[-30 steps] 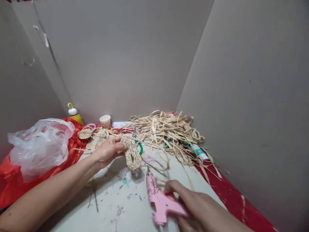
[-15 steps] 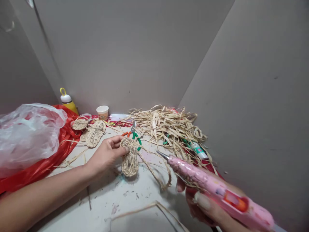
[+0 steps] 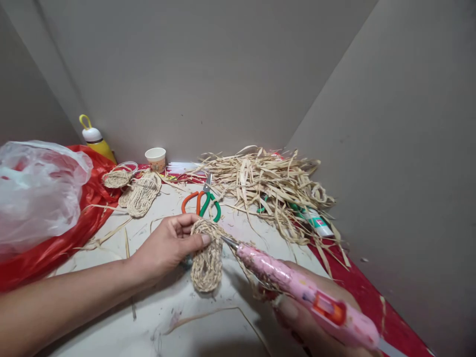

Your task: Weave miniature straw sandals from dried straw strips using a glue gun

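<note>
My left hand (image 3: 169, 245) pinches the top edge of a small oval sole woven of braided straw (image 3: 206, 260), held just above the white table (image 3: 156, 317). My right hand (image 3: 308, 322) grips a pink hot glue gun (image 3: 297, 287). Its metal nozzle (image 3: 228, 242) touches the sole's upper right edge. A loose braided tail runs from the sole toward my right hand. Orange- and green-handled scissors (image 3: 203, 202) lie just beyond the sole.
A heap of dry straw strips (image 3: 271, 186) fills the back right, with a white and green tube (image 3: 318, 223) in it. Finished woven soles (image 3: 141, 196), a paper cup (image 3: 156, 158) and a yellow bottle (image 3: 94, 141) stand at the back left. Red and clear plastic bags (image 3: 37, 193) cover the left.
My right hand lifted the glue gun from the table and swung its nozzle onto the sole's edge. My left hand kept hold of the sole and drew it slightly nearer.
</note>
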